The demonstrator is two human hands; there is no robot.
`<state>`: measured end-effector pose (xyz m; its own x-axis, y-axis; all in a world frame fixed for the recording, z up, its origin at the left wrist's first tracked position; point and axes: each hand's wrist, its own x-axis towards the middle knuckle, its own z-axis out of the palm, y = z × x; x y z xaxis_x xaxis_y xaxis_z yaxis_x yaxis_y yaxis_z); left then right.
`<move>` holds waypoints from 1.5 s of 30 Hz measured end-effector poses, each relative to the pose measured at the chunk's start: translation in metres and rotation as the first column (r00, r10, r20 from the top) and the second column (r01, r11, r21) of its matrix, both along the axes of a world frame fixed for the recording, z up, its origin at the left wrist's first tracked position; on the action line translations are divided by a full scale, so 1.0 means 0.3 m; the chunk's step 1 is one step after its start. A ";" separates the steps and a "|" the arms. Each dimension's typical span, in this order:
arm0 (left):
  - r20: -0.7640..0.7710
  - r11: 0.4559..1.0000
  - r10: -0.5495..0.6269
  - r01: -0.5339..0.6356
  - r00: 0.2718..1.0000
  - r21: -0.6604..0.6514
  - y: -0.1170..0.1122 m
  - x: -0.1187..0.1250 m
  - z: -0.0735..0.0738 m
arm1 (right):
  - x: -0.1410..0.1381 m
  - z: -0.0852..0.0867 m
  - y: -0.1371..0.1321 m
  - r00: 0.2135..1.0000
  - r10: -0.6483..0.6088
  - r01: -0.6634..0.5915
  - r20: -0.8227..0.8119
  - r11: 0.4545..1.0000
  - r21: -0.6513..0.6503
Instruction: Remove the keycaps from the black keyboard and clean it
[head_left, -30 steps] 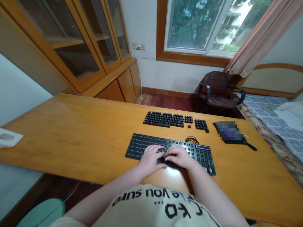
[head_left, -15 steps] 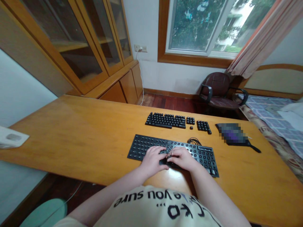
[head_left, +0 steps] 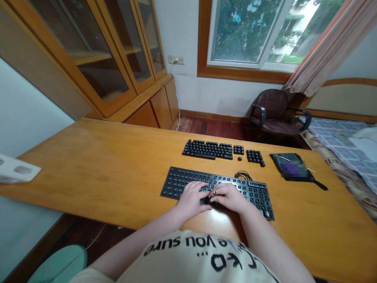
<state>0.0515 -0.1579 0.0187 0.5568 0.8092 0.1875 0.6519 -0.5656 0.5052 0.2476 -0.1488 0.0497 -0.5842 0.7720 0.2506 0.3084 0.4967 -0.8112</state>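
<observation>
A black keyboard frame (head_left: 176, 182) with its keycaps off lies on the wooden desk (head_left: 103, 165) in front of me. My left hand (head_left: 191, 198) and my right hand (head_left: 231, 196) rest on its near edge at the middle, fingers curled and pressed together around a small black part (head_left: 207, 202) between them. Most of that part is hidden by the fingers. The removed black keycaps (head_left: 207, 149) lie in keyboard layout further back, with the number-pad group (head_left: 255, 156) to their right.
A coiled black cable (head_left: 242, 175) lies behind the frame. A dark flat pad (head_left: 290, 169) sits at the desk's right. A white object (head_left: 17, 171) pokes in at the left edge. Beyond the desk stand a brown armchair (head_left: 272, 114), a glass-door cabinet (head_left: 118, 67) and a bed (head_left: 347, 145).
The view has shifted slightly to the left. Both hands stay at the same spot on the keyboard frame, with only small finger movement.
</observation>
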 end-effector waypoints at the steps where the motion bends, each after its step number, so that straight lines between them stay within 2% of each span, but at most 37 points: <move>1: 0.000 1.000 0.001 -0.001 1.000 -0.001 0.000 0.000 0.000 | 0.006 0.010 -0.001 1.000 -0.002 0.002 -0.022 1.000 0.002; 3: -0.004 1.000 0.002 -0.002 1.000 -0.003 0.000 0.001 0.000 | 0.028 0.033 0.001 0.995 -0.041 0.043 -0.090 0.999 0.012; 8: -0.014 1.000 -0.006 0.005 1.000 -0.004 0.003 -0.002 -0.003 | 0.086 0.060 0.023 0.944 -0.282 0.284 -0.172 0.959 -0.014; 13: -0.016 1.000 -0.002 0.002 1.000 -0.018 0.001 -0.007 0.000 | 0.083 0.009 0.042 0.835 -0.487 0.444 -0.256 0.871 -0.209; 16: 0.002 0.999 0.034 -0.034 0.999 -0.034 -0.008 -0.005 0.022 | 0.073 -0.023 0.049 0.754 -0.579 0.473 -0.311 0.807 -0.355; 18: 0.037 0.997 0.065 -0.064 0.997 -0.034 -0.012 0.003 0.050 | 0.067 -0.037 0.051 0.719 -0.611 0.477 -0.330 0.780 -0.405; 22: 0.156 0.991 0.122 -0.113 0.980 -0.067 0.011 0.041 0.104 | 0.056 -0.056 0.049 0.694 -0.634 0.486 -0.342 0.763 -0.427; 25: 0.234 0.981 0.163 -0.132 0.958 -0.143 0.047 0.076 0.115 | 0.052 -0.065 0.048 0.687 -0.642 0.507 -0.341 0.759 -0.409; 33: 0.282 0.978 0.185 -0.149 0.941 -0.143 0.089 0.104 0.084 | 0.032 -0.055 0.046 0.702 -0.617 0.469 -0.356 0.777 -0.420; 39: 0.300 0.979 0.167 -0.121 0.939 -0.164 0.098 0.103 0.068 | 0.029 -0.032 0.047 0.763 -0.521 0.405 -0.383 0.847 -0.345; 45: 0.311 0.993 0.112 -0.093 0.944 -0.076 0.095 0.101 0.038 | 0.037 -0.056 0.050 0.783 -0.510 0.332 -0.355 0.826 -0.455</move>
